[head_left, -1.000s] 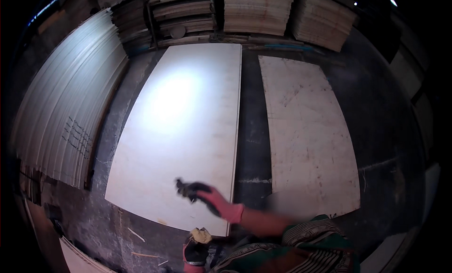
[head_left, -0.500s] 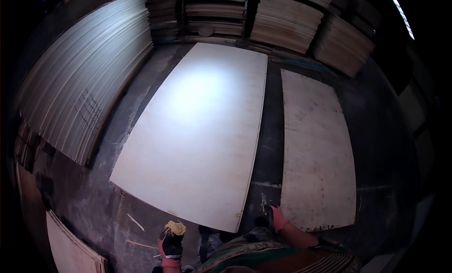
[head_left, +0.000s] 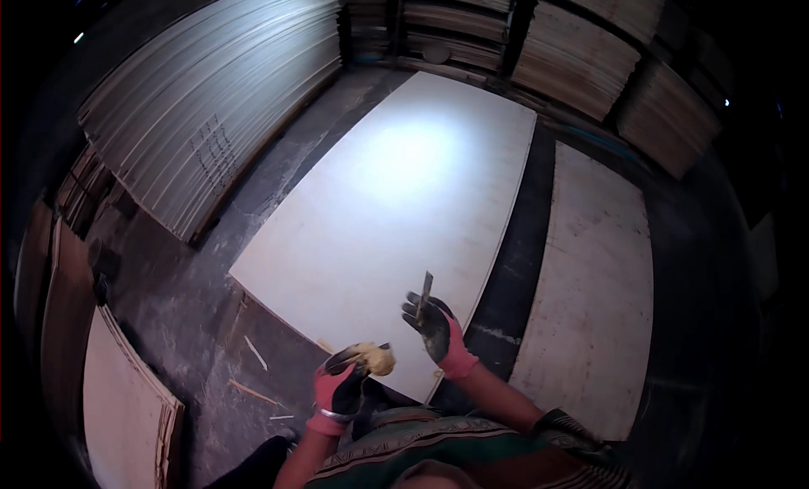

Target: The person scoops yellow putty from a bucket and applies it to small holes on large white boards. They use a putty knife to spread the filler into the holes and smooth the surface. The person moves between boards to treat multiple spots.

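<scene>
The right hand (head_left: pixel 438 333) has swung from the lower edge of the narrow board (head_left: pixel 594 270) to above the large pale sheet (head_left: pixel 362 228), lower centre, fingers grasping a flat blade (head_left: pixel 427 288). The left hand (head_left: pixel 340 392), lower left of it, clasps a yellowish lump (head_left: pixel 379 360), bringing blade and lump near each other.

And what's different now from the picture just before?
The right hand, with a flat tool, swung left over the big sheet. The left hand, with its yellowish lump, moved right to the sheet's near edge. Nothing was let go; the sheet and narrower board stayed put.
</scene>
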### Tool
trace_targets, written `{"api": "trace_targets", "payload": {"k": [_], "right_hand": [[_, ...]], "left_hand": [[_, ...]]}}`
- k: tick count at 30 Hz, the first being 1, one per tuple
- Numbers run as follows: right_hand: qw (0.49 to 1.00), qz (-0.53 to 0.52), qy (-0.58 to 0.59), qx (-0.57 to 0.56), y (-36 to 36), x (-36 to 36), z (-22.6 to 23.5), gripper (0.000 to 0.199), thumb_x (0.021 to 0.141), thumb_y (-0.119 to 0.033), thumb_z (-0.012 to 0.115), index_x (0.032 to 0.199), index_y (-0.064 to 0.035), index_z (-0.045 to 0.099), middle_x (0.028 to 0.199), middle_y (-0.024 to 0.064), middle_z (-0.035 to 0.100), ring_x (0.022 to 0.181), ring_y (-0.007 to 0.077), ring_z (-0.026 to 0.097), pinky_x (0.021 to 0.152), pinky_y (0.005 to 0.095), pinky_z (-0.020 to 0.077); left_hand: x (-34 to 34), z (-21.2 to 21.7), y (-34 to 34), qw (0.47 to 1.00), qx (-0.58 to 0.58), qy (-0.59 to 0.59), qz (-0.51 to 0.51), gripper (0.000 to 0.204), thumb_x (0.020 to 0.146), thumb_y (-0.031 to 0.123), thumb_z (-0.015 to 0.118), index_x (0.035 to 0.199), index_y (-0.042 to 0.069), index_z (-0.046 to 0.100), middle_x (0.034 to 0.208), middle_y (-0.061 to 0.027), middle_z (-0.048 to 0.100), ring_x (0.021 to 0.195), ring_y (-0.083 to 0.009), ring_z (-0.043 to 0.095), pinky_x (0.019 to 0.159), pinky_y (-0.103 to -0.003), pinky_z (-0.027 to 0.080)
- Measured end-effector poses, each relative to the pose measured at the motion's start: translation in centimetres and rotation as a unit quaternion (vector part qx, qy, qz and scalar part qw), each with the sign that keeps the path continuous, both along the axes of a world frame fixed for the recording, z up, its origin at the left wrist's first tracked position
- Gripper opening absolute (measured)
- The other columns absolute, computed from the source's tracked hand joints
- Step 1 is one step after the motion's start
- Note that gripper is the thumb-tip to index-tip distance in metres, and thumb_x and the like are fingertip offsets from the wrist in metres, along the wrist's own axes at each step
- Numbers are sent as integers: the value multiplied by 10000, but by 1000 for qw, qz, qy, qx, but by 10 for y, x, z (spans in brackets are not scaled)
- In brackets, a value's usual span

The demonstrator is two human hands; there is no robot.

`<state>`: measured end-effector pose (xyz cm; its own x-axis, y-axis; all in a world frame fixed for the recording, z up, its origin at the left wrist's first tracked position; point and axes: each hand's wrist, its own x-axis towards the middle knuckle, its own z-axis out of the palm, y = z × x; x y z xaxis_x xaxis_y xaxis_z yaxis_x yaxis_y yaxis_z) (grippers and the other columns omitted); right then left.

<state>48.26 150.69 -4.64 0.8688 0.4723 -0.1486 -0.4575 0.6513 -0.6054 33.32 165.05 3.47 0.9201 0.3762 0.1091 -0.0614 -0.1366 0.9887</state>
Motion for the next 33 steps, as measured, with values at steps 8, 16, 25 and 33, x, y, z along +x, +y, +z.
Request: {"api": "trace_targets", "payload": {"k": [8,16,25,33], "right_hand": [[945,82,135,286,-7,-22,60,208,852,-130,484,1014,-19,552,1184,150,503,1068,295,502,975,425,353],[998,6,-1,64,17,-38,78,228,866,-163,472,1041,-24,519,1175,150,503,1016,261,534,915,400,411],[998,33,-42,-17,134,-58,71,280,867,-175,462,1089,-6,484,1210,165,464,1073,273,487,948,423,362],[791,-17,-462,-400,257,-69,43,253,738,47,529,983,-11,562,1151,140,492,1138,257,432,930,314,356]], "left_hand": [[19,11,-71,970,-242,-13,17,309,769,7,587,1061,-79,531,1011,-128,600,917,-160,567,804,-264,457],[4,1,-36,982,162,-77,58,326,678,28,653,998,7,595,981,-146,584,932,-261,561,773,-320,451],[-21,-68,103,869,-493,-9,-45,326,826,43,513,1125,-79,469,1087,-150,550,1011,-232,542,880,-337,438],[-38,-91,214,814,-576,14,-75,362,839,54,462,1174,-78,421,1119,-180,531,1001,-245,547,875,-340,442]]}}
